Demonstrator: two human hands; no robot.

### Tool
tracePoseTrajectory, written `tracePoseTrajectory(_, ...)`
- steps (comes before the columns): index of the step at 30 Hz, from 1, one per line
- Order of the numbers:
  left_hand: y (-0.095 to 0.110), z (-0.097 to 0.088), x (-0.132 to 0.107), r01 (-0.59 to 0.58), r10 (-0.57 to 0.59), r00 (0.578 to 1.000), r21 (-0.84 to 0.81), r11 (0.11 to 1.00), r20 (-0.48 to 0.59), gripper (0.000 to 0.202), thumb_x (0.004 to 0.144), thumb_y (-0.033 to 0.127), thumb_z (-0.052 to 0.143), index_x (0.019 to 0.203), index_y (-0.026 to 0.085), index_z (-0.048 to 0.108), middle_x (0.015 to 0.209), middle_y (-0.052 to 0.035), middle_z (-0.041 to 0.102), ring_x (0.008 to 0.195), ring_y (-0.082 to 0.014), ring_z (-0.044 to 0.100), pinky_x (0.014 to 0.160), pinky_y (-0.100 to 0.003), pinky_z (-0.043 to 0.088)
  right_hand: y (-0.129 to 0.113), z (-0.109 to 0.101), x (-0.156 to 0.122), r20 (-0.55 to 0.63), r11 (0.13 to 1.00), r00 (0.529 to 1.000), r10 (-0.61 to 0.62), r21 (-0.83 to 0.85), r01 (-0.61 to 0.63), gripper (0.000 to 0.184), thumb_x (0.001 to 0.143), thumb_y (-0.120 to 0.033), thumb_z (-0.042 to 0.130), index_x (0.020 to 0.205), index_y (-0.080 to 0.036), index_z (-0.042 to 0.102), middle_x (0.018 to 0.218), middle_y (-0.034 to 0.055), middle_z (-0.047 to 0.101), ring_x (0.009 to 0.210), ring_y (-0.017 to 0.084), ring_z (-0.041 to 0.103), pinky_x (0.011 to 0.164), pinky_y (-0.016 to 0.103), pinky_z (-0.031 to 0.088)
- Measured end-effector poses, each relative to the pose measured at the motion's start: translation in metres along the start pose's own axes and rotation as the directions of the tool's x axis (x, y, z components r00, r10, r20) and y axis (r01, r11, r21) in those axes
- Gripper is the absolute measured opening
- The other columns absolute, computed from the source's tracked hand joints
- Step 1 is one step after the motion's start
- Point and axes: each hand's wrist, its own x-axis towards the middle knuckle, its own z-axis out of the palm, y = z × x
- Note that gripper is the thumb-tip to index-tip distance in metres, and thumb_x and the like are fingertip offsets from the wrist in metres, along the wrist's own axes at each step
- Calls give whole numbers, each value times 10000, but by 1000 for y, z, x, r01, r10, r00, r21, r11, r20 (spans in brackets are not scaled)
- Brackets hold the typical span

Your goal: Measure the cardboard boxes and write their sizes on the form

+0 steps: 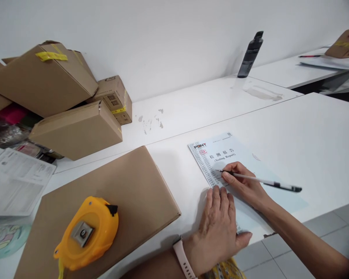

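Observation:
A light blue paper report [244, 155] with a PONY logo and the words "Testing Report" lies flat on the white table. My right hand [244, 184] grips a pen [267, 182] with a clear barrel and black ends, its tip at the printed sheet below the title. My left hand [215, 224], with a pale pink band at the wrist, rests with fingers stretched out on the report's near left edge. To its left is a flat cardboard box [128, 186], and on that sits an orange tape measure [88, 232].
Several cardboard boxes [75, 128] are stacked at the back left against the wall. Printed papers [20, 182] lie at the left edge. A dark bottle [251, 54] stands at the back. Another cardboard box [343, 44] is at the far right. The table's front edge runs below my hands.

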Motion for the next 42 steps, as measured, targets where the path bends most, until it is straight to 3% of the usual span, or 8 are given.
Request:
tracePoseTrajectory(2, 0, 0, 0, -2, 2, 1000, 0, 1000, -3, 801, 997, 655, 374, 1434, 1, 523, 1484, -219, 570, 1420, -363, 483, 1174, -468, 365, 3, -1, 0, 5, 1000, 1000, -14, 16, 14, 319, 859, -527, 733, 962, -241, 636, 879, 44, 668, 760, 193, 603, 653, 327, 512)
tracePoseTrajectory(5, 0, -1, 0, -3, 3, 1000, 2, 1000, -6, 807, 993, 658, 385, 1430, -5, 529, 1483, -223, 569, 1417, -363, 488, 1170, -465, 374, 9, 0, -2, 8, 1000, 1000, 4, 13, -5, 308, 883, -525, 710, 917, -239, 602, 800, 26, 644, 714, 193, 617, 636, 330, 520)
tracePoseTrajectory(10, 0, -2, 1, -2, 2, 1000, 5, 1000, -15, 793, 987, 648, 418, 1427, 0, 541, 1469, -215, 585, 1401, -361, 506, 1167, -469, 383, 9, 1, -7, -40, 989, 999, -4, -146, -2, 283, 919, -440, 635, 762, -250, 497, 625, -47, 464, 528, 127, 433, 487, 279, 372)
tracePoseTrajectory(15, 0, 2, 1, -4, 4, 1000, -11, 1000, 3, 807, 981, 660, 409, 1416, -5, 548, 1454, -218, 597, 1400, -355, 507, 1192, -478, 349, 3, 2, -6, -22, 961, 998, -60, -273, 52, 248, 878, -362, 620, 705, -253, 481, 577, -49, 433, 530, 129, 368, 474, 279, 323)
tracePoseTrajectory(42, -2, -5, 1, -17, 18, 1000, -15, 1000, 23, 803, 995, 645, 395, 1430, -17, 528, 1468, -216, 586, 1421, -357, 485, 1197, -474, 347, 7, 3, -4, 32, 948, 999, -33, -316, 41, 244, 903, -364, 583, 716, -253, 472, 564, -65, 401, 510, 125, 349, 485, 286, 299)
